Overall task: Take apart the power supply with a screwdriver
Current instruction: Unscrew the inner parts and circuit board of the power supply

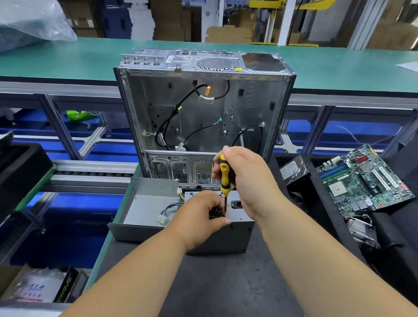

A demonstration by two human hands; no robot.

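Observation:
A grey metal power supply (227,237) stands on the dark mat in front of me, its vented face up. My right hand (250,179) grips a yellow-and-black screwdriver (225,176) upright, its shaft pointing down onto the top face of the supply near the socket. My left hand (200,218) holds the top of the supply beside the shaft, fingers curled over the fan grille. A grey metal cover (141,210) with a bundle of wires and a white plug (163,217) lies just left of the supply.
An emptied computer case (204,106) stands upright right behind the supply. A green motherboard (361,180) and a hard drive (294,170) lie on black panels to the right. A conveyor rail runs at the left, a green bench behind.

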